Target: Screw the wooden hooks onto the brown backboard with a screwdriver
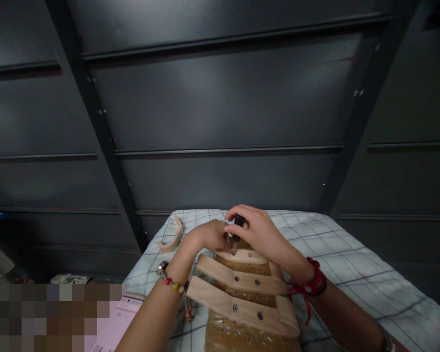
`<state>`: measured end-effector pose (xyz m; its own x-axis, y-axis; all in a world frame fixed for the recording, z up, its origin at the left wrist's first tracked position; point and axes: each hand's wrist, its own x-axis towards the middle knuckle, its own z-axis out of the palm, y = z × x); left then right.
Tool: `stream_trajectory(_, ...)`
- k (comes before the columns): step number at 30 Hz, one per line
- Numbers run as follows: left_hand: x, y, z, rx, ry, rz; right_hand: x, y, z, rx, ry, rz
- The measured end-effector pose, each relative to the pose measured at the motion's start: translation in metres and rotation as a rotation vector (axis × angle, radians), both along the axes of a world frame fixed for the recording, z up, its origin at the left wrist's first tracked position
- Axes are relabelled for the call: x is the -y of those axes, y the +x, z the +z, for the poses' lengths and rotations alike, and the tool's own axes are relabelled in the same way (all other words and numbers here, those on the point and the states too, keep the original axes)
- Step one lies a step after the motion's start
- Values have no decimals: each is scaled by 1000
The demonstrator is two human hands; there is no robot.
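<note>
Holding the black-handled screwdriver [238,220] nearly upright in the right hand [259,229], tip-down onto the farthest wooden strip [242,255], running crosswise just below both hands, with the left hand [211,234] (cannot tell its grip) just beside the shaft [235,246].

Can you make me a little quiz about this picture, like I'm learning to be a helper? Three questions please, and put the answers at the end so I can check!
1. Which tool does the right hand hold?
a) a hammer
b) a screwdriver
c) a paintbrush

2. True or false: the handle of that tool is white.

3. Fill the gap: at the left of the picture's two hands, a curved wooden piece lies on a checked ____.

Key: 1 b; 2 false, it is black; 3 cloth.
</note>
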<state>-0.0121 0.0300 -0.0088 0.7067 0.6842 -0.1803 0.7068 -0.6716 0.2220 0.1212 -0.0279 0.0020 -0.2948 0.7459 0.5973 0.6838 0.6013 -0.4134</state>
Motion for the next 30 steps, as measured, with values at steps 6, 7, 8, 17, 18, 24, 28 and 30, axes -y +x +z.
stream_trajectory(6, -4, -3, -2, 24, -10, -7, 10, 16, 13, 55, -199, 272)
stream_trajectory(7, -4, -3, -2, 27, -18, -7, 10, 18, 14, 45, -225, 264)
stream_trajectory(8, -4, -4, -2, 31, -26, -7, 11, 18, 14, 29, -251, 252)
stream_trajectory(17, -1, -3, 2, 23, -63, 15, 7, 12, 8, 31, -110, 57)
stream_trajectory(18, -1, -3, 2, 21, -66, 18, 6, 10, 7, 43, -92, 28)
stream_trajectory(24, -2, -2, -1, 19, -67, 48, 3, 1, 1, 67, 46, -239)
stream_trajectory(28, -1, -2, 0, 21, -71, 46, 1, -2, -4, 98, 73, -325)
stream_trajectory(30, 0, -2, 1, 16, -64, 39, 1, -3, -4, 88, 65, -288)
